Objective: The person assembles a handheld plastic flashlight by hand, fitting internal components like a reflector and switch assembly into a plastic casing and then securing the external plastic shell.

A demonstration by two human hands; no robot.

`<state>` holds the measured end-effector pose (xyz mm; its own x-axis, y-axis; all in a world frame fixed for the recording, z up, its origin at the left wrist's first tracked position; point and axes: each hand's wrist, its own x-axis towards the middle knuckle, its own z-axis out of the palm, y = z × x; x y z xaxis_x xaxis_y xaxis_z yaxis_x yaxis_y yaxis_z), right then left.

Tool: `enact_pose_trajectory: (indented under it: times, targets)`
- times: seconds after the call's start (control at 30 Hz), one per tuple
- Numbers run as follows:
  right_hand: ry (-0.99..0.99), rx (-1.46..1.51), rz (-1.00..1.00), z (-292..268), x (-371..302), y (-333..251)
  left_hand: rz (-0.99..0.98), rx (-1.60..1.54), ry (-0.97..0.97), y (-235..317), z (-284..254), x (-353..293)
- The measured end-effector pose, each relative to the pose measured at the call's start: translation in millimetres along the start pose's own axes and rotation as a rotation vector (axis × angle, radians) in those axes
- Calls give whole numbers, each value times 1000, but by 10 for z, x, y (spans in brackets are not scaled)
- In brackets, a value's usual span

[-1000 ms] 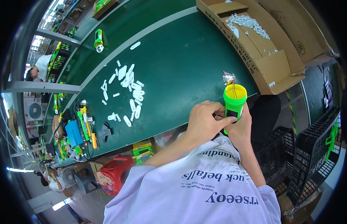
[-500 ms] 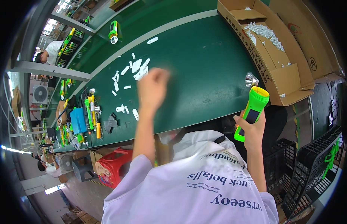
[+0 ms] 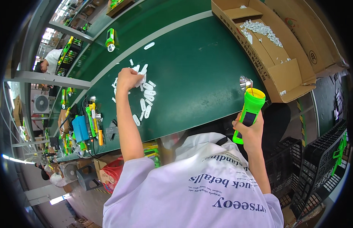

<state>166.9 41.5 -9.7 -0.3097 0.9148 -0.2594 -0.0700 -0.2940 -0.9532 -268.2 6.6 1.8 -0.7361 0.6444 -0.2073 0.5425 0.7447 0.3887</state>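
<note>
Head view: left hand (image 3: 127,79) pinches a white piece (image 3: 140,78) from the pile, upper left; right hand (image 3: 249,131) grips the green flashlight (image 3: 249,114); fitting them likely follows.

Wide dark-green workbench (image 3: 199,64) running across the view, split lengthwise by a pale stripe, with an open cardboard box (image 3: 277,57) at its right end and a clutter of yellow, green and blue hand tools (image 3: 85,125) at its left end. Black plastic crates (image 3: 317,167) stacked on the floor at lower right, a red bin (image 3: 113,173) under the bench edge, grey metal shelving rails (image 3: 51,79) at left with a wall fan (image 3: 41,102) behind them. Bright daylight from windows at upper left (image 3: 51,38), 1 strip lamp glowing low on the left (image 3: 13,160).
</note>
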Motion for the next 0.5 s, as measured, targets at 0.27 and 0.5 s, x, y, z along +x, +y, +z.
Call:
enact_pose_trajectory:
  times: [0.27, 0.5]
  targets:
    - [1, 55, 23, -27, -19, -5, 152, -252, 157, -19, -44, -48]
    - [-35, 83, 50, -22, -13, 111, 67, -935, -285, 674, 663, -866]
